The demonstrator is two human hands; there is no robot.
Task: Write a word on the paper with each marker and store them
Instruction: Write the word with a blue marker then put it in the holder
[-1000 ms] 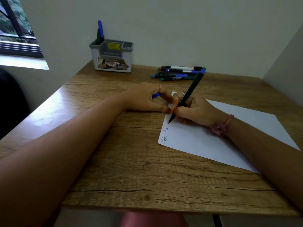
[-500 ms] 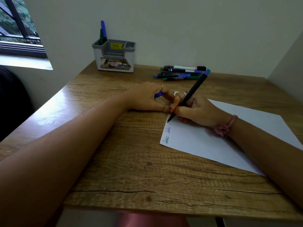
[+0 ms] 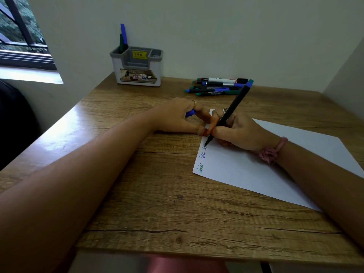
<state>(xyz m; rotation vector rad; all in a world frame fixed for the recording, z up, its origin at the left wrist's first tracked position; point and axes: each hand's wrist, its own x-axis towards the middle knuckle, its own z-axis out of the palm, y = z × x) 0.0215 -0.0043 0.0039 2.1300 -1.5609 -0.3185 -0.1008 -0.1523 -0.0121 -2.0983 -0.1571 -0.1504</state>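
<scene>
Your right hand grips a slim black marker with a blue end, fingers and thumb curled round the lower barrel. Its tip touches the white rectangular sheet of paper at the sheet's left edge, just beyond two short handwritten words, one green and one blue, and a few fresh strokes sit at the tip. The barrel leans away from you, its blue end pointing toward the wall.

Your left hand rests just left of the paper's far left corner, fingers curled round a small blue cap, of which only a bit shows; a fingertip with a red nail lies at the paper's edge, beside your right thumb. There is a ring on each hand and a pink band on your right wrist.

The paper lies flat and skewed on a wooden desk with a rough brown grain, glossy where window light strikes its left side. Beyond the paper, near the wall, a loose row of markers with green and blue caps lies on its side. Left of that row stands a grey and white plastic pen holder, boxy, with a yellow price sticker and a printed label; a blue marker and a green one stand upright in its left compartment. The wall is plain and pale, with a barred window at far left.
</scene>
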